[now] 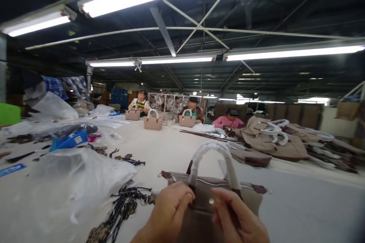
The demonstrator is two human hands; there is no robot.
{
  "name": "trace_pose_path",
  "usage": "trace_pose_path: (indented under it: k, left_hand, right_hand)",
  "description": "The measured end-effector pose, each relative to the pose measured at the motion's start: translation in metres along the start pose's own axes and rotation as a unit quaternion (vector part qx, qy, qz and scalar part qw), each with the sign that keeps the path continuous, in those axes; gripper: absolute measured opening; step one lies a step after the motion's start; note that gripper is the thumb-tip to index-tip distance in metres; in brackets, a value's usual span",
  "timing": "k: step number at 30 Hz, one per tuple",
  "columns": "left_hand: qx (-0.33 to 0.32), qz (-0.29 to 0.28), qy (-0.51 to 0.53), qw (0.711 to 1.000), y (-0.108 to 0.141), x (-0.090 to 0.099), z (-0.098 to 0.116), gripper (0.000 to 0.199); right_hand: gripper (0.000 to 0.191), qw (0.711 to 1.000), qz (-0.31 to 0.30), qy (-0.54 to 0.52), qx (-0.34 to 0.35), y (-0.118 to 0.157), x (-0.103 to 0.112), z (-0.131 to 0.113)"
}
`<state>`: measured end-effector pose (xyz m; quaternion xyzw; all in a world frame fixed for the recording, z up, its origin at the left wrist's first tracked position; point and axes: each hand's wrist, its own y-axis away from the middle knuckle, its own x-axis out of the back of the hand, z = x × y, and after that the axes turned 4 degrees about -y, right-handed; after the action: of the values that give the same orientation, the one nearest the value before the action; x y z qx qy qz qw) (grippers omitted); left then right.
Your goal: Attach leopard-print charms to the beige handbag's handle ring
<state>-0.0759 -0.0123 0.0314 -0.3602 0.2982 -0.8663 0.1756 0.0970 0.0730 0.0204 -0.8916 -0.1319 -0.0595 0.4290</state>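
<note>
A taupe fabric handbag with brown trim and white-wrapped arched handles (202, 202) stands toward the near edge of the white desk (159, 155). The left grip (172, 205) curls against its front beside one handle base, the right grip (238, 216) bends its fingers near a small shiny metal fitting (211, 200); I cannot tell whether either is clenched on anything. Leopard-print charms with black cords (125, 207) lie to the handbag's left, toward the desk's near left corner
</note>
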Motion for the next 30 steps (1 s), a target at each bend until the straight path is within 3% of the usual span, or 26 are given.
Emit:
trace_pose_path:
  k: [3, 6, 9, 12, 15, 17, 19, 21, 23, 26, 30]
  left_hand:
    - [-0.090, -0.074, -0.085, 0.990, 0.004, -0.014, 0.016, 0.035]
    - [-0.142, -0.176, -0.071, 0.971, 0.014, -0.042, 0.030, 0.035]
    - [-0.153, -0.245, -0.030, 0.957, 0.027, -0.076, 0.036, 0.037]
    - [-0.135, -0.291, 0.002, 0.947, 0.033, -0.100, 0.039, 0.032]
    - [-0.139, -0.336, 0.077, 0.929, 0.026, -0.102, 0.047, 0.029]
    - [-0.133, -0.311, 0.084, 0.937, 0.015, -0.094, 0.052, 0.027]
    - [-0.103, -0.217, -0.003, 0.971, 0.001, -0.087, 0.052, 0.024]
    - [-0.067, -0.111, -0.129, 0.983, -0.014, -0.087, 0.048, 0.022]
    - [-0.054, -0.045, -0.224, 0.972, -0.028, -0.092, 0.041, 0.018]
    - [-0.042, -0.028, -0.290, 0.956, -0.045, -0.101, 0.027, 0.018]
    - [-0.054, -0.070, -0.293, 0.952, -0.053, -0.098, 0.004, 0.025]
  right_hand:
    - [0.028, 0.998, -0.036, -0.014, -0.044, 0.013, 0.032, 0.007]
    - [0.042, 0.981, -0.092, -0.083, -0.152, 0.031, 0.056, 0.004]
    - [0.037, 0.954, -0.161, -0.150, -0.205, 0.052, 0.069, 0.001]
    - [0.027, 0.958, -0.126, -0.159, -0.200, 0.073, 0.076, 0.007]
    - [0.033, 0.946, -0.066, -0.193, -0.250, 0.079, 0.088, 0.017]
    - [0.036, 0.928, -0.044, -0.224, -0.293, 0.073, 0.099, 0.023]
    - [0.038, 0.930, -0.039, -0.201, -0.305, 0.058, 0.110, 0.030]
    - [0.036, 0.959, -0.023, -0.101, -0.263, 0.039, 0.120, 0.038]
    - [0.034, 0.984, -0.003, 0.022, -0.179, 0.018, 0.127, 0.048]
    - [0.033, 0.989, -0.017, 0.109, -0.096, -0.011, 0.127, 0.062]
    - [0.029, 0.985, -0.107, 0.015, -0.131, -0.031, 0.112, 0.074]
